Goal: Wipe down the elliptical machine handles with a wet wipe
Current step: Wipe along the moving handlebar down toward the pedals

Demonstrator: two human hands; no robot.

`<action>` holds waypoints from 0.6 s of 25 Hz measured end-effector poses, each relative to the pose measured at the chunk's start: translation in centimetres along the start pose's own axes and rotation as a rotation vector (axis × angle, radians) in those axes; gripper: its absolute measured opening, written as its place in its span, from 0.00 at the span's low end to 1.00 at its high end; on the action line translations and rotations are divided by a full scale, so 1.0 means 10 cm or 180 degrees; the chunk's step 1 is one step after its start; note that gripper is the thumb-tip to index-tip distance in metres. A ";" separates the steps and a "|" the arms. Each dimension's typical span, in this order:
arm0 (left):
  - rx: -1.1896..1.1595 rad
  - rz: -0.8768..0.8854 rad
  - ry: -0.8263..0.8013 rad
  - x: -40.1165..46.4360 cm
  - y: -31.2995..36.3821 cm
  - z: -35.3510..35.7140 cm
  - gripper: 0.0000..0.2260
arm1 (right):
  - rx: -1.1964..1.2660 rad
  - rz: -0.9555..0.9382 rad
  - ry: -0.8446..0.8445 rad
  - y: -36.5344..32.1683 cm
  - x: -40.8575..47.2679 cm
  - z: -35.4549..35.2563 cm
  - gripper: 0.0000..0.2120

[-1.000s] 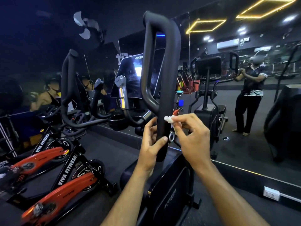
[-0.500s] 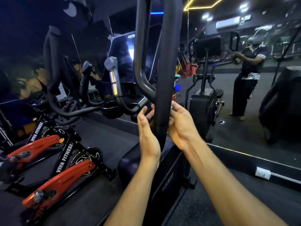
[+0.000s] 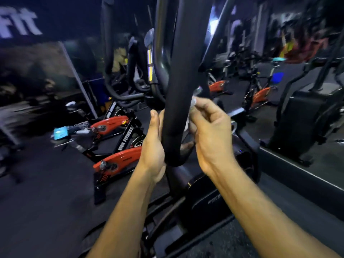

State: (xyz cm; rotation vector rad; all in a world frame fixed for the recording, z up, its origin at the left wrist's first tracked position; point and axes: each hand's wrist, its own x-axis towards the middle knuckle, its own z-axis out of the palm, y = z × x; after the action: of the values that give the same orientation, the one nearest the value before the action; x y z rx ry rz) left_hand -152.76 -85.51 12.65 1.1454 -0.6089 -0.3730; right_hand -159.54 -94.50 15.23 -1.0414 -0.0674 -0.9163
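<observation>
Black elliptical handle (image 3: 178,108) upright at centre, left hand (image 3: 154,144) flat against its left side, right hand (image 3: 210,131) pinching white wet wipe (image 3: 192,107) against its right side, red spin bikes (image 3: 119,159) behind on floor

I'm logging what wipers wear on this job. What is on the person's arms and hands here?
Nothing visible: both forearms are bare up to the frame edge, no sleeves. The left hand and right hand wear no gloves, and no watch, band or ring shows.

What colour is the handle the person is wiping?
The handle is matte black, shown in the head view, with the white wipe held against it.
</observation>
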 end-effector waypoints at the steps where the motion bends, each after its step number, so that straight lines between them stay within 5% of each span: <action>1: 0.0043 -0.0017 0.0055 -0.01 0.02 0.02 0.31 | 0.0005 0.0040 -0.0077 0.03 -0.09 -0.05 0.09; 8: 0.0026 -0.0126 -0.0044 -0.07 0.06 0.08 0.36 | -0.0864 -0.0010 -0.0792 0.32 -0.33 -0.46 0.10; 15: -0.0091 0.0549 0.0638 -0.14 0.05 0.21 0.31 | -0.0500 -0.0214 -0.0188 -0.13 -0.03 -0.22 0.09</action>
State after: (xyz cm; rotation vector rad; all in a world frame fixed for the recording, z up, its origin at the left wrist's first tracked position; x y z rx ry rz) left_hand -155.18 -86.04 13.37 1.0787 -0.5196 -0.1170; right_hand -161.36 -96.27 14.83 -1.2182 -0.0811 -0.9632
